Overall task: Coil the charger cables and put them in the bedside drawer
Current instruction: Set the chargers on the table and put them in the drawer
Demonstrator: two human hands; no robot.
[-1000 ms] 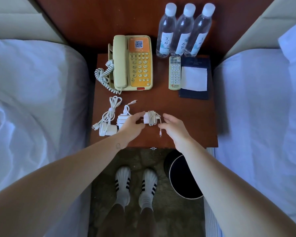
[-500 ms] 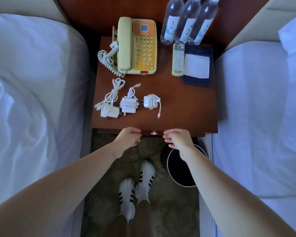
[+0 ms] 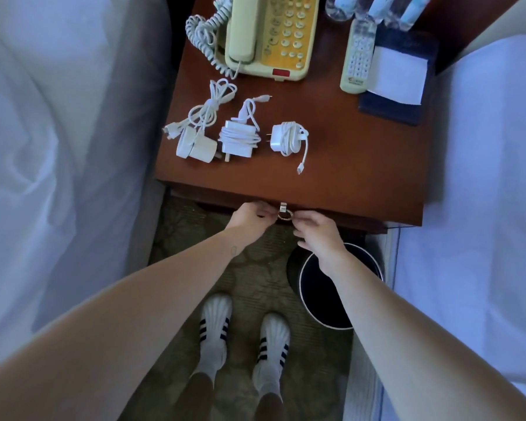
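Both hands, left hand (image 3: 251, 214) and right hand (image 3: 318, 233), pinch the ring pull (image 3: 285, 215) on the closed drawer (image 3: 331, 221). Advise a straight, level pull. Three coiled chargers (image 3: 287, 140) wait on the table (image 3: 362, 165).

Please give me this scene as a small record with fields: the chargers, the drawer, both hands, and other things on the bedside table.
chargers: three coiled chargers in a row on the bedside table: left charger, middle charger, right charger
drawer: looks closed; ring pull at the front edge
left hand: at the ring pull, fingers pinching it
right hand: at the ring pull from the other side
other items: telephone, remote control, notepad
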